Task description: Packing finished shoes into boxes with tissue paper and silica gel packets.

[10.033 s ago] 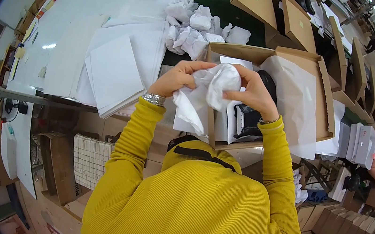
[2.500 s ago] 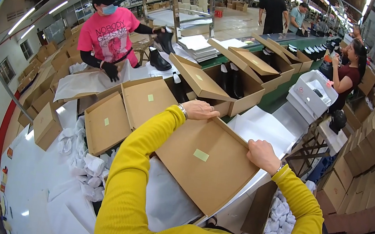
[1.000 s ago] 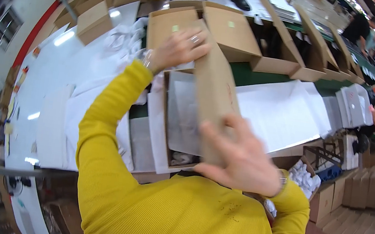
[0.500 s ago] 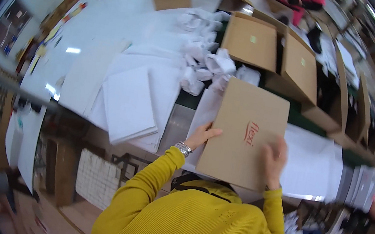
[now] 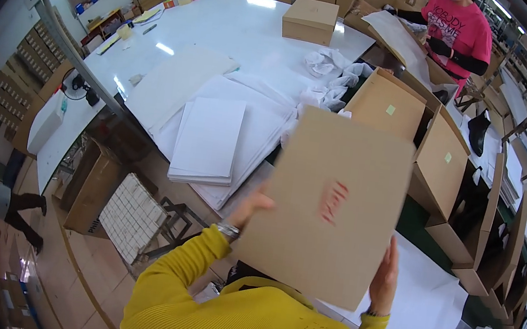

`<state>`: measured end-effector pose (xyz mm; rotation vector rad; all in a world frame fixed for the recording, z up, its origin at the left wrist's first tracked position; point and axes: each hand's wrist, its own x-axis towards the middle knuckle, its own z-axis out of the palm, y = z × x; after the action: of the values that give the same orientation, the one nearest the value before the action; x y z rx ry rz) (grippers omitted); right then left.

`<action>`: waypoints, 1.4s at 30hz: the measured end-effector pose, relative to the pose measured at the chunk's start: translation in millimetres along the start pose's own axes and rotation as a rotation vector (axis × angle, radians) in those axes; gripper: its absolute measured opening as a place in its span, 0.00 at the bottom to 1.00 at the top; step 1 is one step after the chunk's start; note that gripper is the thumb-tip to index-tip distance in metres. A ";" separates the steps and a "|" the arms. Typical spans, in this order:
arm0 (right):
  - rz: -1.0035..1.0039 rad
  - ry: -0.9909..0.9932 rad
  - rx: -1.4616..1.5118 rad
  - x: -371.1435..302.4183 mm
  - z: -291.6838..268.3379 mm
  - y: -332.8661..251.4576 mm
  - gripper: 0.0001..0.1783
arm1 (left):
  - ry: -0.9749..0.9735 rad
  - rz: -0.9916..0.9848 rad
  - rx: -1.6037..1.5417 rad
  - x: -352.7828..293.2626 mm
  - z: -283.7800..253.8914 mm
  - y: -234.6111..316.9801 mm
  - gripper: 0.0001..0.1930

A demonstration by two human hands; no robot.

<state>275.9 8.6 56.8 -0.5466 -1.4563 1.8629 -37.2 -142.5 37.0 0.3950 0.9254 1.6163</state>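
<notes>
One brown box [image 5: 331, 207] is up in front of the person's chest, closed, with a red mark on top. It covers a bit of the lower paper. One more closed box [image 5: 309, 23] sits far back on the white table [image 5: 221, 32]. Two lids [image 5: 388, 104] have one small green note each. There is one pile of white sheets [image 5: 207, 140] to the left of the held box, and one black boot [image 5: 478, 133] stands to the right of the lids. Crumpled paper [image 5: 323, 92] lies in a heap, too mixed up to count.

Two hands are clamped on the held box, one at each side. The left hand [image 5: 251, 208] grips the left edge, thumb on top. The right hand [image 5: 385, 280] presses the right side, fingers pointing up. Both elbows are bent, in yellow sleeves [image 5: 181, 260].
</notes>
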 end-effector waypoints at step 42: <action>0.442 1.072 -1.674 134.1 -236.2 28.6 0.21 | -0.523 -0.574 0.219 287.0 117.1 -87.3 0.21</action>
<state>343.5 260.4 -24.3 -2.2392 -1.7260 -0.1315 24.9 168.5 -18.9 0.6043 0.7212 0.8308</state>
